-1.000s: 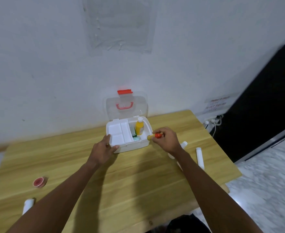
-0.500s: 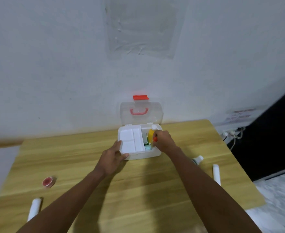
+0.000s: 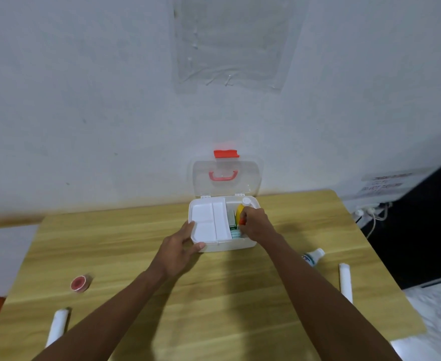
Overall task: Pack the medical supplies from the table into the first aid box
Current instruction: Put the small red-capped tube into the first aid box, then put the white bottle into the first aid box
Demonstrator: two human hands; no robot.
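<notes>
We are setting an orange-capped vial (image 3: 242, 221) into the right compartment of the box (image 3: 224, 246), beside the yellow bottle (image 3: 239, 211). Our right hand (image 3: 256, 225) pinches the vial there; our left hand (image 3: 180, 250) grips the box's front corner. Next, we judge, calls for letting go, then reaching for the tube (image 3: 314, 255).

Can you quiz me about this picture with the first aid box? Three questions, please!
1. True or false: the first aid box has its lid shut.
2. What does the left hand grip? A) the box's front corner B) a spoon C) a cup
3. How many white rolls can you see lying on the table?
Key: 1 false, the lid stands open; 2 A; 3 two.
</notes>
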